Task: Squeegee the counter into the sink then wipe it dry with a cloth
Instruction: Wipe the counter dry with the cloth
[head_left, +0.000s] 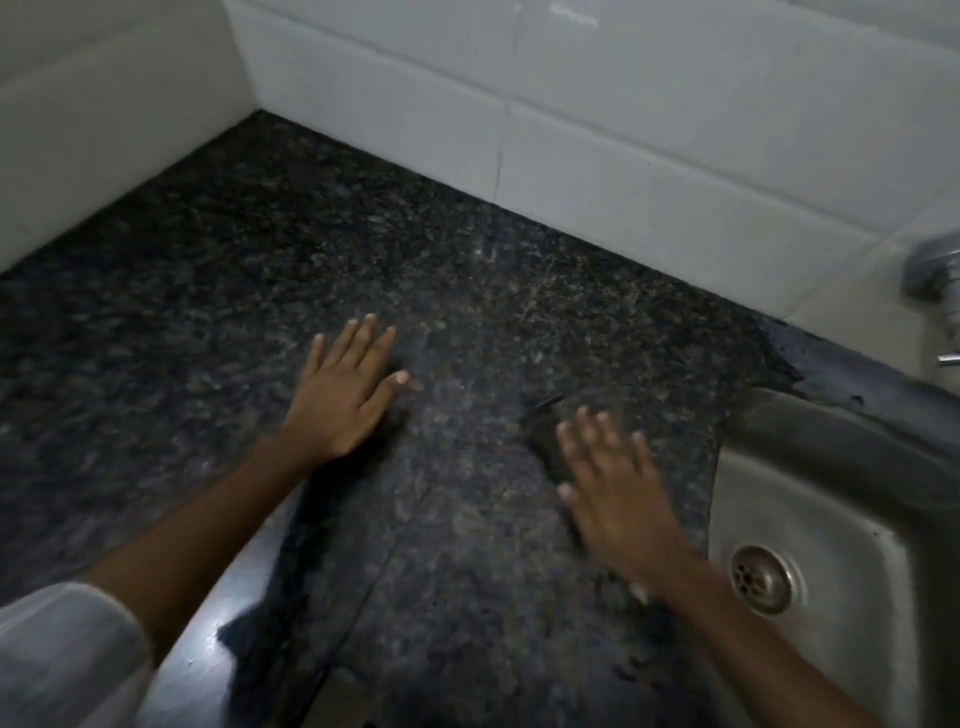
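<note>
Nearest the sink (810, 467), one drain (761, 578). Left of the sink, on the speckled worktop (218, 270): right hand (613, 483) blurred, fingers spread; left hand (345, 387) flat, empty. Beyond, one tap (935, 275), tiled wall (597, 130).

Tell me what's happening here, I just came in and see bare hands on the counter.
A person has both hands open over the dark granite counter, holding no tool or cloth. The left hand lies flat on it; the right hand, blurred, is beside the steel sink. No squeegee or cloth is in view.
</note>
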